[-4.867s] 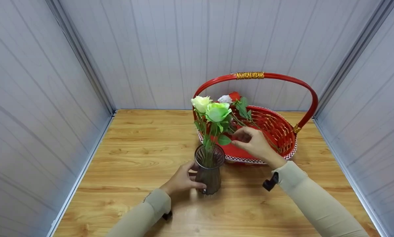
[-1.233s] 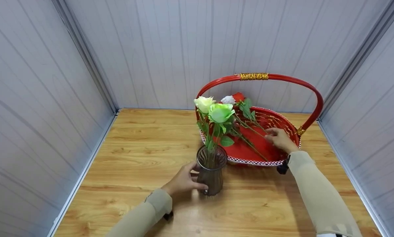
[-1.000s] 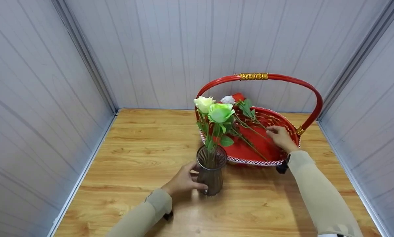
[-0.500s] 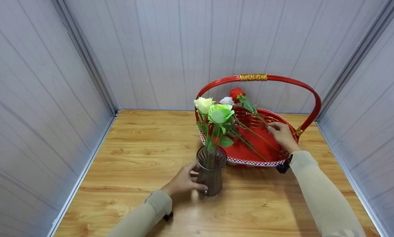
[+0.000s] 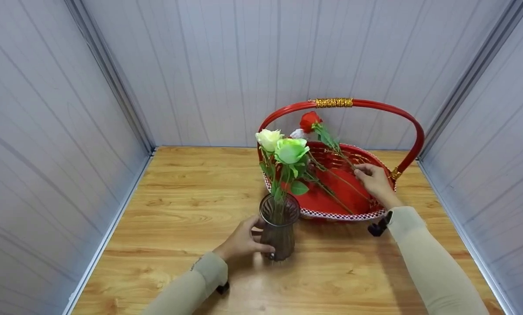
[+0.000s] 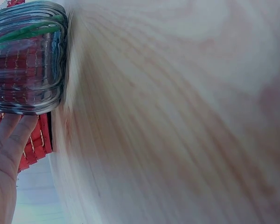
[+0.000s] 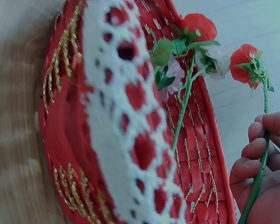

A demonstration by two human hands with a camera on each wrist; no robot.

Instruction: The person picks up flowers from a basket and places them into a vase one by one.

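A dark translucent ribbed vase (image 5: 283, 240) stands on the wooden table. My left hand (image 5: 240, 240) holds its side, fingers behind and thumb in front. In the left wrist view, fingers (image 6: 18, 133) touch the clear vase wall (image 6: 28, 70). A cream rose (image 5: 269, 140) and a pale green rose (image 5: 291, 151) stand in the vase. My right hand (image 5: 377, 183) pinches the stem of a red rose (image 5: 310, 121) above the basket. The right wrist view shows this red rose (image 7: 244, 64) upright, its green stem running through the curled right hand (image 7: 270, 172).
A red woven basket (image 5: 331, 215) with a tall arched handle (image 5: 412, 131) stands behind and right of the vase. Inside lie more flowers, among them a white one (image 7: 217, 60), another red one (image 7: 199, 27) and a pinkish one (image 7: 174, 77). Panel walls surround the table.
My right hand went from beside the vase into the basket and took hold of the red rose's stem. The rose head has risen slightly and tilted left. My left hand stays on the vase.
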